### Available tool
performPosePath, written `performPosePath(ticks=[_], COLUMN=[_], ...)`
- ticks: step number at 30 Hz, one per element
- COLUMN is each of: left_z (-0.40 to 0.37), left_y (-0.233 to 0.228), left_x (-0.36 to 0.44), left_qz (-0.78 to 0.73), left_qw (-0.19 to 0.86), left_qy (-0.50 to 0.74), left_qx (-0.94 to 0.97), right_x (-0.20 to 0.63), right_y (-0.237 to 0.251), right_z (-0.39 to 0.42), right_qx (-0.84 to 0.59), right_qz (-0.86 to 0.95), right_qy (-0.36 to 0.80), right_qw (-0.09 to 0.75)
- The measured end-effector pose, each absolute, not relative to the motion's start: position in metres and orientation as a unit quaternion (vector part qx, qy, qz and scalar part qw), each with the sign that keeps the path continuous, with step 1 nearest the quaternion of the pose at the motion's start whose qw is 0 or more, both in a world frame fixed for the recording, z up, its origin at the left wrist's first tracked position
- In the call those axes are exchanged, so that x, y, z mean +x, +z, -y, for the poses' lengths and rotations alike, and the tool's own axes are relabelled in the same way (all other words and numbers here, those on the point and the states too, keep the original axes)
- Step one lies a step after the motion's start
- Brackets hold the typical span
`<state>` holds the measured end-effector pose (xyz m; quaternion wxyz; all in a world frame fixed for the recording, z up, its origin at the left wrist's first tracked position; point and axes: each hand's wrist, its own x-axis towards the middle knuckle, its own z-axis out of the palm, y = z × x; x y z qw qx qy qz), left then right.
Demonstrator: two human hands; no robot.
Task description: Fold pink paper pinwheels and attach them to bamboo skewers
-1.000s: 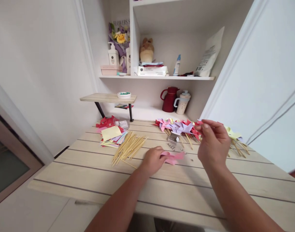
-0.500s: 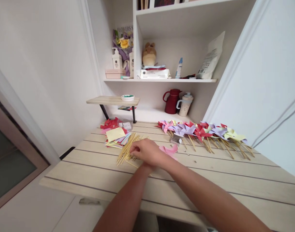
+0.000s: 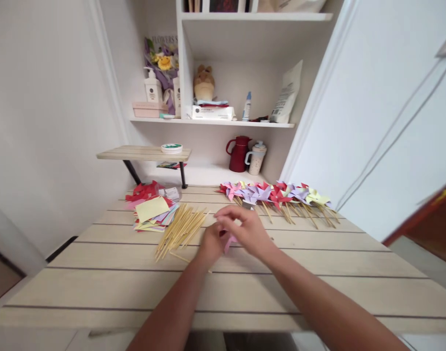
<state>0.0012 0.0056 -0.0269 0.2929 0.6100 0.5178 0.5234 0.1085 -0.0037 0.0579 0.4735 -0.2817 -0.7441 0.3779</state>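
Note:
My left hand (image 3: 209, 243) and my right hand (image 3: 246, 228) meet over the wooden table (image 3: 98, 282), just right of a loose pile of thin wooden sticks (image 3: 179, 225). A folded pink paper pinwheel (image 3: 230, 242) shows between them; my left hand pinches it. My right hand lies over its top with the fingers curled, and whatever it holds is hidden. One stick (image 3: 179, 256) lies apart, running under my left hand.
A stack of coloured paper squares (image 3: 151, 210) and red folded pieces (image 3: 142, 191) lie at the back left. A row of finished pinwheels on sticks (image 3: 277, 195) lies at the back right. A small riser shelf (image 3: 142, 154), a red jug (image 3: 238, 153) and a cup (image 3: 257, 158) stand behind.
My right hand went from the finished pinwheels across to the stick pile, then came back over the pink pinwheel. My left hand stayed on the pinwheel. The view swung right.

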Motion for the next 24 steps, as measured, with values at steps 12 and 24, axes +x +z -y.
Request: performPosePath(ticks=[12, 24], left_z=[-0.002, -0.050], left_y=[-0.025, -0.019], left_x=[0.020, 0.027], left_qz=[-0.475, -0.481], left_qw=[0.322, 0.533], left_qy=[0.428, 0.585], left_qx=[0.699, 0.376], right_x=[0.273, 0.287], right_y=[-0.009, -0.027], right_z=[-0.067, -0.069], right_qx=[-0.493, -0.460], right_qz=[0.617, 0.687], right_qy=[0.429, 0.446], right_qw=[0.439, 0.344])
